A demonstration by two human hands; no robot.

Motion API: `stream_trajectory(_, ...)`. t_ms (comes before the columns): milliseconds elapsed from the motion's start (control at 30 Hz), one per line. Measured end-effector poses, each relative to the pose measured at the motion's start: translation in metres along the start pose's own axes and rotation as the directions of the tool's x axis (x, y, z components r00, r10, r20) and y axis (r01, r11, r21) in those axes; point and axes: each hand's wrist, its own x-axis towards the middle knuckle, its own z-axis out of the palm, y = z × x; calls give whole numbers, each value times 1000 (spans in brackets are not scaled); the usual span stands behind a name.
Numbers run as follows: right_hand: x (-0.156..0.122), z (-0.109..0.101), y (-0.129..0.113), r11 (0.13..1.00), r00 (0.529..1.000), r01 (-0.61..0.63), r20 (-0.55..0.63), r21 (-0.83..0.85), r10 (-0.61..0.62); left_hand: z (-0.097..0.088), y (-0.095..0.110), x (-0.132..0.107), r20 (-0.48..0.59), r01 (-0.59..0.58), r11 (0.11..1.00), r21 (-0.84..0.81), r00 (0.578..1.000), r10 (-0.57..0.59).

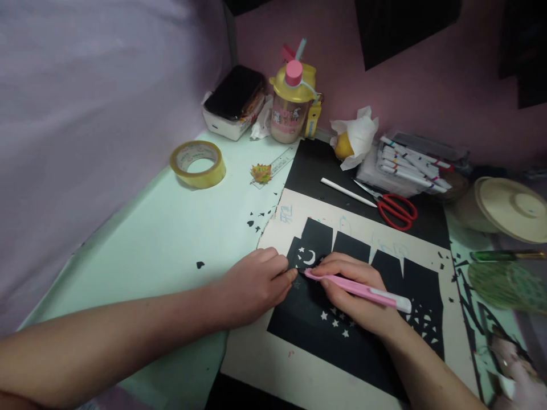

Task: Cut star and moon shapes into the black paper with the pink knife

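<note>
My right hand (356, 293) is closed around a pink craft knife (363, 291), its tip touching the black paper (376, 336) near a cut-out moon (309, 258) and small stars. My left hand (256, 285) lies with fingers curled, fingertips pressing the left edge of the black paper right beside the knife tip. The black paper rests on a cream cutting board (277, 353). More star-shaped cut-outs (337, 322) show below my right hand.
A tape roll (198, 164), red-handled scissors (395, 208), a white stick (348, 192), a pack of markers (412, 162), a yellow bottle (293, 102), a black-lidded box (234, 102), crumpled tissue (356, 136) and a lidded bowl (506, 208) stand along the back. Black paper scraps (256, 219) dot the pale green table (162, 239).
</note>
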Motion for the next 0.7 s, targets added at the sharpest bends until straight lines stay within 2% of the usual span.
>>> stream_trajectory(200, 0, 0, 0, 1000, 1000, -3, 5, -5, 3, 1, 0, -1, -33, -17, 1000, 3, 999, 17)
stream_trajectory(400, 0, -1, 1, 999, 1000, -17, 10, -35, 18, 3, -1, -2, -10, -2, 1000, 10, 1000, 2)
stream_trajectory(700, -1, 0, -1, 998, 999, -45, 10, -45, 45, 1, 0, -3, -30, 23, 1000, -13, 999, -24)
